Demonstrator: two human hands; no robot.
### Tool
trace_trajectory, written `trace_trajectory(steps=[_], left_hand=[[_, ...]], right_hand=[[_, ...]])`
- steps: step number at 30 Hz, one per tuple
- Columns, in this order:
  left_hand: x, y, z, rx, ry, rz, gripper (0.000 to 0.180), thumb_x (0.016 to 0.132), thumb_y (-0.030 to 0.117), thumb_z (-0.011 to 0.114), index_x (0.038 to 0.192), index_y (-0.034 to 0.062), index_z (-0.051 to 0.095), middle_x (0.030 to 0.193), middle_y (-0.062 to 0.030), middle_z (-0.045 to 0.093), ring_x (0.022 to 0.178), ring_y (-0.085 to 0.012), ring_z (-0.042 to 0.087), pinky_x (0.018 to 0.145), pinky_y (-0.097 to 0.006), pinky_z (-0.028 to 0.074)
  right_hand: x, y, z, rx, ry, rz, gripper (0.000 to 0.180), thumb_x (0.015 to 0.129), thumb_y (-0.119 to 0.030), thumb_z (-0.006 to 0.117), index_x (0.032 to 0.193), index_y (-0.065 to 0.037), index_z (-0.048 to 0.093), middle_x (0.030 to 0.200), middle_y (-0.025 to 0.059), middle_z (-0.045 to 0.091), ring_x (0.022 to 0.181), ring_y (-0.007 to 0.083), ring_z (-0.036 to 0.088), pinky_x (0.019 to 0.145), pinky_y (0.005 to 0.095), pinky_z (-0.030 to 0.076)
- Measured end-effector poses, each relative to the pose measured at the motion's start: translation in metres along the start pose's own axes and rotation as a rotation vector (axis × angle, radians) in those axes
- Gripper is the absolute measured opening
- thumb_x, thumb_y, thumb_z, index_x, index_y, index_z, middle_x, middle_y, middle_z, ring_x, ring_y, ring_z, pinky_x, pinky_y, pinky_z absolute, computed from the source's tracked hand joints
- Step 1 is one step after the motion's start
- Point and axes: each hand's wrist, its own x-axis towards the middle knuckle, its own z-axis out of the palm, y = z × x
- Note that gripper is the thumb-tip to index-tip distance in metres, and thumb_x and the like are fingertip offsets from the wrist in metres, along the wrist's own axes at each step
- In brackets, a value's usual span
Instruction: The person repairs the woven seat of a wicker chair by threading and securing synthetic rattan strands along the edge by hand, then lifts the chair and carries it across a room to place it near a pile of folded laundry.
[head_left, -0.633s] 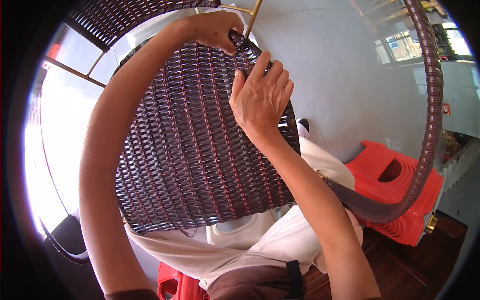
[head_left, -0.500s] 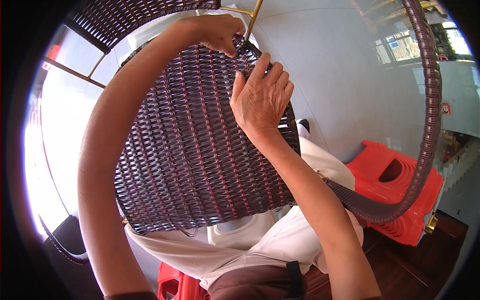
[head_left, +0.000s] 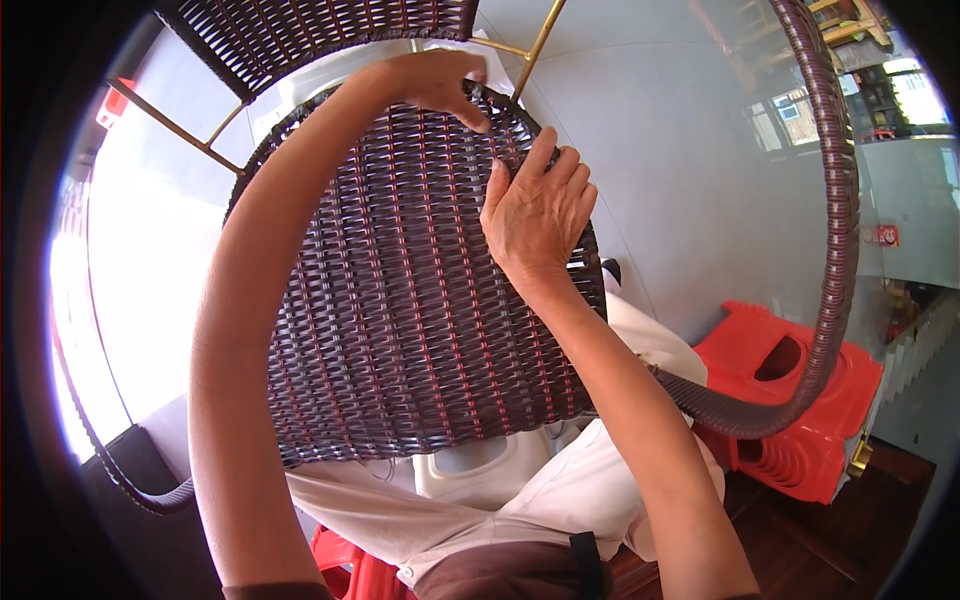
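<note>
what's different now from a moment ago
In the picture, the left hand, right hand and woven panel now sit slightly lower and further right; the red stool sits lower too, so mostly the view seems shifted. Nothing visibly grasped or let go: both hands stay at the panel's top edge.

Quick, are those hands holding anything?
Left hand: bent over the far edge of the dark brown and red woven wicker panel; grip can't be told.
Right hand: at its right edge, fingers slightly bent; grip unclear.
</note>
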Motion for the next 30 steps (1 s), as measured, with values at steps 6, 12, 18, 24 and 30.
trace_trajectory(steps=[6, 12, 18, 24, 30], left_hand=[[-0.003, -0.009, 0.0, -0.348, 0.088, -0.074, 0.041, 0.085, 0.039, 0.058, 0.096, -0.0006, 0.062, 0.094, -0.0115, 0.06, 0.089, -0.02, 0.056, 0.079, -0.032, 0.043], [0.004, -0.006, -0.014, -0.186, -0.162, -0.107, 0.044, 0.072, 0.032, 0.071, 0.096, -0.0037, 0.062, 0.089, -0.0109, 0.057, 0.083, -0.0186, 0.053, 0.077, -0.032, 0.043], [0.008, -0.006, -0.003, -0.095, -0.099, -0.058, 0.051, 0.069, 0.035, 0.073, 0.1, -0.0038, 0.06, 0.091, -0.0129, 0.057, 0.084, -0.0226, 0.054, 0.078, -0.033, 0.043], [-0.002, -0.009, 0.002, -0.019, 0.014, -0.007, 0.062, 0.067, 0.048, 0.072, 0.103, -0.0007, 0.061, 0.104, -0.0175, 0.06, 0.099, -0.0305, 0.057, 0.086, -0.036, 0.045], [-0.066, 0.045, 0.066, 0.207, 0.577, -0.328, 0.08, 0.075, 0.043, 0.067, 0.136, 0.0045, 0.031, 0.143, -0.0177, 0.025, 0.133, -0.0324, 0.024, 0.105, -0.053, 0.023]], right_hand=[[0.0, 0.001, 0.001, 0.026, -0.01, 0.001, 0.057, 0.081, -0.032, 0.058, 0.119, 0.006, 0.038, 0.09, 0.0144, 0.047, 0.08, 0.0235, 0.046, 0.069, 0.0367, 0.034], [0.001, 0.0, 0.0, 0.035, -0.005, -0.001, 0.057, 0.081, -0.031, 0.059, 0.119, 0.006, 0.038, 0.091, 0.0145, 0.047, 0.08, 0.0232, 0.046, 0.069, 0.0369, 0.034], [-0.001, 0.003, 0.001, 0.026, -0.012, 0.008, 0.057, 0.08, -0.032, 0.059, 0.119, 0.005, 0.039, 0.092, 0.0145, 0.047, 0.081, 0.0231, 0.046, 0.069, 0.0364, 0.034], [-0.002, -0.002, -0.004, 0.028, -0.033, 0.022, 0.057, 0.079, -0.032, 0.06, 0.117, 0.005, 0.041, 0.092, 0.0141, 0.048, 0.082, 0.0237, 0.047, 0.07, 0.0364, 0.035], [-0.003, -0.004, -0.008, 0.093, -0.025, 0.055, 0.055, 0.081, -0.031, 0.058, 0.12, 0.005, 0.041, 0.094, 0.0148, 0.049, 0.086, 0.0266, 0.049, 0.076, 0.0378, 0.036]])
